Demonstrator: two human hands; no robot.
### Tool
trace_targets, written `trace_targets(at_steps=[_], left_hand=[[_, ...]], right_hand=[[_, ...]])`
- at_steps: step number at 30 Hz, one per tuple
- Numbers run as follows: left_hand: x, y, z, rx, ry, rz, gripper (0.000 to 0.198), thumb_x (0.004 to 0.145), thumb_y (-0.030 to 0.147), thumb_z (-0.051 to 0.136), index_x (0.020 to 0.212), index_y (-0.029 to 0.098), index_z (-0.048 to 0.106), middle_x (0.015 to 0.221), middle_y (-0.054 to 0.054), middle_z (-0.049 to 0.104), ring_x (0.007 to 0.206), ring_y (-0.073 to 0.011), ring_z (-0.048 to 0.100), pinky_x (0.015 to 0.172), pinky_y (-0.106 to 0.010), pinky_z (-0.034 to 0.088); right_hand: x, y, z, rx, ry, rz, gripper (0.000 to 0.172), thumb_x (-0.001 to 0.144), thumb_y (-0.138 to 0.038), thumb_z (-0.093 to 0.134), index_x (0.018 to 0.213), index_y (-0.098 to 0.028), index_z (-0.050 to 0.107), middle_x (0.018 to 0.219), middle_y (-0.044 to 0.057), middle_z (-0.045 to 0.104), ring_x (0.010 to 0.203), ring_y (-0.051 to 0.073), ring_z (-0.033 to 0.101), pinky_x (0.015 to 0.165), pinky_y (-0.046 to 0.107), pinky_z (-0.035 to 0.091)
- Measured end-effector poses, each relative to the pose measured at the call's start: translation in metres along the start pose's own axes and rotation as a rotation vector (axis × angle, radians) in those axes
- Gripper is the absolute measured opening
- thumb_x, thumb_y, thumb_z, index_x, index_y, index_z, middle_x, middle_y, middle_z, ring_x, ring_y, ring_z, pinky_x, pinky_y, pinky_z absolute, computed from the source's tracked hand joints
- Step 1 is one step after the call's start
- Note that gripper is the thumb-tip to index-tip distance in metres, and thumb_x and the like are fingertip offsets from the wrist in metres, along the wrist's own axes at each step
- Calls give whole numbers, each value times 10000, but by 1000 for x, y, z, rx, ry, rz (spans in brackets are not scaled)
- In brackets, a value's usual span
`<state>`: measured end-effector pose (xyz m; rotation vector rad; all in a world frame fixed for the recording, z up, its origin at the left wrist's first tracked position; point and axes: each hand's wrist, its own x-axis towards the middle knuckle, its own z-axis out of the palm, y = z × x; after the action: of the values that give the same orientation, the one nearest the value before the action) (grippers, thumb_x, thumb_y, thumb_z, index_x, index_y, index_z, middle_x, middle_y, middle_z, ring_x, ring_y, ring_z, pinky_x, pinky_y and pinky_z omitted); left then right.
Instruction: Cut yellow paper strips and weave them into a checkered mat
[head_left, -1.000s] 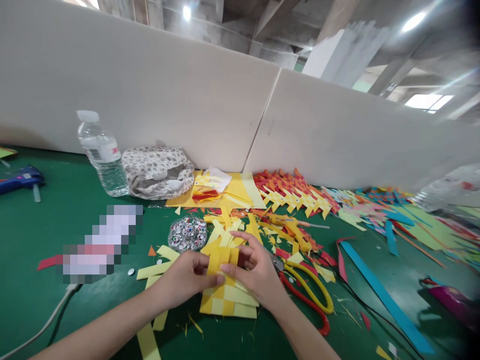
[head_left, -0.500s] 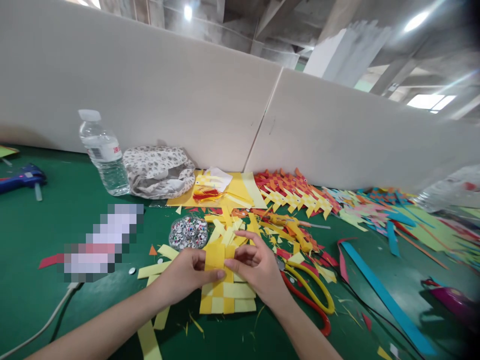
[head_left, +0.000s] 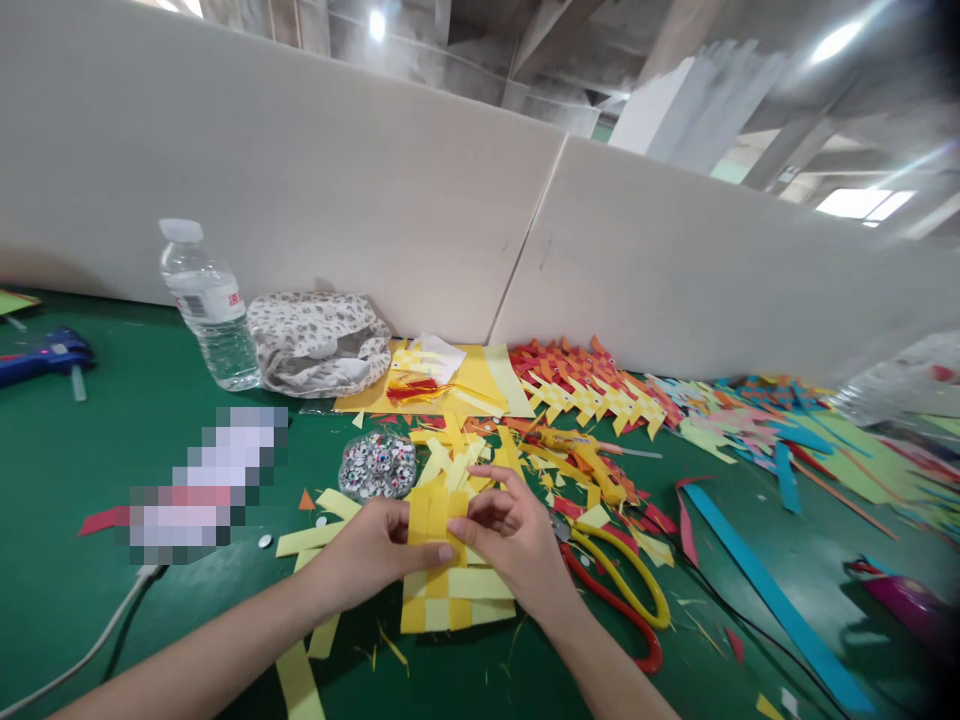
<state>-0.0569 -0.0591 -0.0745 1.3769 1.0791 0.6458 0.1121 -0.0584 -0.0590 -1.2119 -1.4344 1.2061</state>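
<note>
Between my hands is a piece of woven yellow paper strips (head_left: pixel 448 613), darker yellow crossed with pale yellow in a check at its lower end. My left hand (head_left: pixel 386 545) grips its left edge, thumb lying across the front. My right hand (head_left: pixel 504 530) pinches the strips at the right side with thumb and fingers, the index finger raised. Loose pale yellow strips (head_left: pixel 307 541) lie to the left of the piece. Just beyond my left hand sits a clear bag of googly eyes (head_left: pixel 377 465). Scissors (head_left: pixel 615 570) with red and yellow handles rest beside my right hand.
A water bottle (head_left: pixel 210 310) and a patterned cloth pouch (head_left: pixel 319 345) stand by the partition. A yellow glue gun (head_left: pixel 592 465) lies among scraps; a blue glue gun (head_left: pixel 49 357) is far left. Woven paper fish (head_left: pixel 577 375) are piled behind. A blue strip (head_left: pixel 780 600) lies right.
The woven piece has tilted slightly and its lower end has shifted a little down and right. Both hands keep their hold with barely any movement.
</note>
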Motion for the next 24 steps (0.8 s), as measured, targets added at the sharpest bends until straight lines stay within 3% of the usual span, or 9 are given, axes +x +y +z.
trace_targets(at_steps=[7,10,14,18,24], left_hand=[[0,-2,1,-95,-63,19,270,651,421,623,673,152,620,576,31,537,499,-90,416,474,-208,293],[1,-1,0,-99,-35,15,262,661,408,618,685,148,630,576,28,563,508,-97,446,481,-206,311],[2,2,-2,-159,24,35,276,652,411,634,773,164,657,731,-8,656,619,-138,539,559,-225,391],[1,5,-4,-206,71,-3,287,640,397,655,826,179,654,775,-19,672,652,-153,564,571,-237,414],[2,4,-4,-199,106,11,237,644,381,659,731,161,642,671,7,624,556,-105,487,513,-205,353]], right_hand=[[0,2,3,-28,-1,-26,440,632,-275,702,1015,-216,493,635,-35,573,639,149,585,632,277,477],[0,-1,3,-36,-27,-15,481,615,-284,716,1029,-218,482,661,-29,585,647,151,592,622,275,481],[1,-1,-1,-97,-43,-43,498,617,-279,716,1046,-211,472,690,-14,620,674,154,591,632,273,457],[2,3,-5,-101,-12,-34,455,675,-269,672,1069,-215,453,685,-8,626,523,107,493,454,211,339],[1,5,-5,-82,-38,-27,473,664,-267,685,1072,-219,450,681,-13,618,466,71,401,427,195,273]])
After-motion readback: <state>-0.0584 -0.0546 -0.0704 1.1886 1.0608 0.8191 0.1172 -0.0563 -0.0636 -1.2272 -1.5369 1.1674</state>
